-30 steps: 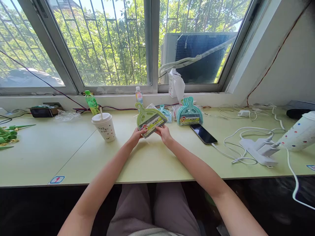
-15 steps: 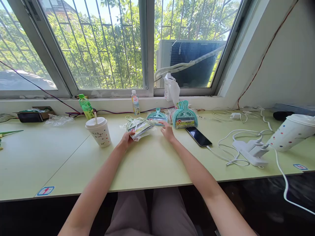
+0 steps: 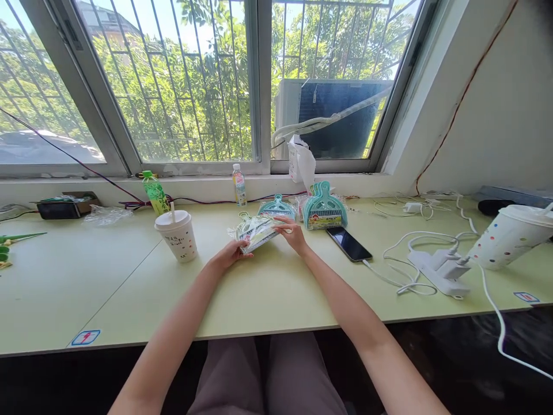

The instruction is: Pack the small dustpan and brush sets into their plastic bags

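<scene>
A light green mini dustpan and brush set (image 3: 258, 235) in clear plastic wrap is held tilted above the table. My left hand (image 3: 233, 253) grips its lower left edge, thumb on top. My right hand (image 3: 292, 235) is closed at its right edge, with fingers over the wrap; the fingertips are partly hard to make out. Just behind lies a turquoise wrapped dustpan set (image 3: 277, 206). To the right of it, a stack of similar turquoise dustpans (image 3: 325, 206) with printed labels stands upright.
A lidded paper cup (image 3: 177, 237) with a straw is on the left, near a green bottle (image 3: 155, 193). A small bottle (image 3: 239, 185) stands by the window. On the right are a phone (image 3: 349, 244), a power strip (image 3: 438, 274) with cables, and a large dotted cup (image 3: 510, 239).
The wrapped set has moved slightly right and towards me in my left hand. My right hand has gone from pointing fingers at its edge to closing on that edge.
</scene>
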Available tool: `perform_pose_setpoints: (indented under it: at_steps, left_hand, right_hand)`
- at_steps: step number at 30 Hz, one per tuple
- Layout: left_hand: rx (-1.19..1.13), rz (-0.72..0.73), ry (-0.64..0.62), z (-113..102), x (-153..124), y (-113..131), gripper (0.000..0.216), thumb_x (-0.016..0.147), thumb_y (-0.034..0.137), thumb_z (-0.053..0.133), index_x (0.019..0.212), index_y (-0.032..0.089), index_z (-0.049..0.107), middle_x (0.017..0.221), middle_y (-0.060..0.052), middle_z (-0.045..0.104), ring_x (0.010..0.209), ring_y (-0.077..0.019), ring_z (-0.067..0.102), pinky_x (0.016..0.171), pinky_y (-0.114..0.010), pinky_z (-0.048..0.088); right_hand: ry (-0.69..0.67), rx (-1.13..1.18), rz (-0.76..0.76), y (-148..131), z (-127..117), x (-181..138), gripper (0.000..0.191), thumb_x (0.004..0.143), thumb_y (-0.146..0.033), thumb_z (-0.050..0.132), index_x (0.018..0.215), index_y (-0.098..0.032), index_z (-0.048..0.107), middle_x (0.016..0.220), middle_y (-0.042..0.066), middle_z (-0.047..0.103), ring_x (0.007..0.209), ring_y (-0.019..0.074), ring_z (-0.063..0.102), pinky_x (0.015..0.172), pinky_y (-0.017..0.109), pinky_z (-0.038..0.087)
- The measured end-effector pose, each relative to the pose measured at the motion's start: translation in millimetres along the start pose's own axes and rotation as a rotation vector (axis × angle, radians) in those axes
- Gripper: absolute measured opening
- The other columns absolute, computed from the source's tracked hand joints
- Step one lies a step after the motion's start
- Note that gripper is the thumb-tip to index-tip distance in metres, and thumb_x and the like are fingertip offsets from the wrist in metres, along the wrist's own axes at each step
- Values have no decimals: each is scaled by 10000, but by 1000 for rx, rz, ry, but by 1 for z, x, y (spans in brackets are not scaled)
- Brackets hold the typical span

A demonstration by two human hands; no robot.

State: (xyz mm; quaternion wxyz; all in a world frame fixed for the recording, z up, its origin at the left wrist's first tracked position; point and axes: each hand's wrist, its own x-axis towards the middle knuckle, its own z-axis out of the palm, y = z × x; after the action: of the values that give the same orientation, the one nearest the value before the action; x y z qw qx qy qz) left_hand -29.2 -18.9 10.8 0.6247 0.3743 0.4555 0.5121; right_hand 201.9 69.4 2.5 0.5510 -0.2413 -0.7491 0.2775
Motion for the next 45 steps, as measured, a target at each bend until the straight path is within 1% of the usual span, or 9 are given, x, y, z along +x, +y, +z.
perform_pose_setpoints:
  at_steps: [7, 11, 14, 18, 22, 27, 35, 39, 45]
  left_hand:
    - [180, 42, -132, -3, -9, 4, 424, 729, 189, 712, 1108, 131, 532, 877, -62, 653, 637, -139, 629, 572, -280, 591]
    - [214, 38, -138, -4, -8, -2, 550, 704, 210, 728, 1183, 138, 466, 924, -79, 661, 657, -164, 650, 550, -294, 584]
    - [217, 47, -128, -3, -4, -6, 615, 696, 210, 723, 1239, 148, 440, 956, -85, 673, 640, -156, 647, 511, -269, 561]
    - [252, 60, -112, 3, -4, -6, 653, 733, 286, 719, 1302, 136, 436, 881, -89, 690, 533, -133, 616, 467, -243, 520]
    - [274, 151, -96, 9, -9, -2, 971, 751, 429, 734, 1500, 240, 146, 1111, -156, 661, 665, -179, 697, 538, -254, 532]
    - [413, 234, -162, 15, -8, -10, 1394, 590, 230, 867, 1479, 370, -197, 1154, -142, 645, 769, -194, 703, 607, -266, 529]
    - [557, 275, 253, 7, 9, -15, 809, 861, 377, 586, 1479, 125, 129, 728, -34, 685, 415, -102, 531, 393, -193, 366]
    - [597, 278, 326, 2, 13, -15, 370, 845, 412, 572, 1111, 157, 537, 847, -68, 683, 525, -126, 602, 422, -206, 404]
    - [658, 242, 336, 3, 9, -12, 320, 837, 478, 552, 993, 200, 571, 1018, -78, 652, 616, -151, 605, 484, -240, 454]
  right_hand:
    - [12, -195, -9, 1, 12, -7, 195, 818, -232, 623, 918, -310, 772, 1360, 4, 544, 1253, 274, 485, 1108, 456, 321]
    - [15, -96, 98, 10, 16, -12, 438, 756, -183, 619, 1177, -295, 668, 1491, 12, 378, 1368, 252, 358, 1121, 413, 316]
    - [37, 55, 341, 17, 14, -12, 663, 649, -250, 727, 1291, -275, 564, 1413, 61, 480, 1337, 276, 397, 1086, 449, 352]
    - [-42, 403, 572, 30, 15, -9, 586, 534, -345, 789, 1083, -192, 655, 1041, 80, 692, 963, 267, 635, 879, 420, 503]
    - [212, 418, 644, 44, 17, -5, 561, 522, -327, 771, 1044, -208, 602, 935, 55, 689, 794, 207, 632, 770, 376, 515]
    - [310, 318, 630, 53, 5, -3, 587, 591, -316, 739, 1123, -247, 500, 997, 58, 646, 807, 200, 624, 707, 355, 518]
    - [176, 392, 561, 39, 19, -7, 551, 594, -294, 752, 1053, -262, 448, 978, 29, 636, 863, 206, 621, 797, 380, 514]
    - [154, 406, 574, 34, 25, -8, 533, 575, -267, 736, 1023, -262, 446, 983, 33, 640, 910, 222, 621, 826, 381, 501]
    - [119, 361, 560, 27, 21, -7, 537, 535, -256, 719, 1024, -237, 496, 932, 20, 657, 900, 222, 613, 823, 367, 494]
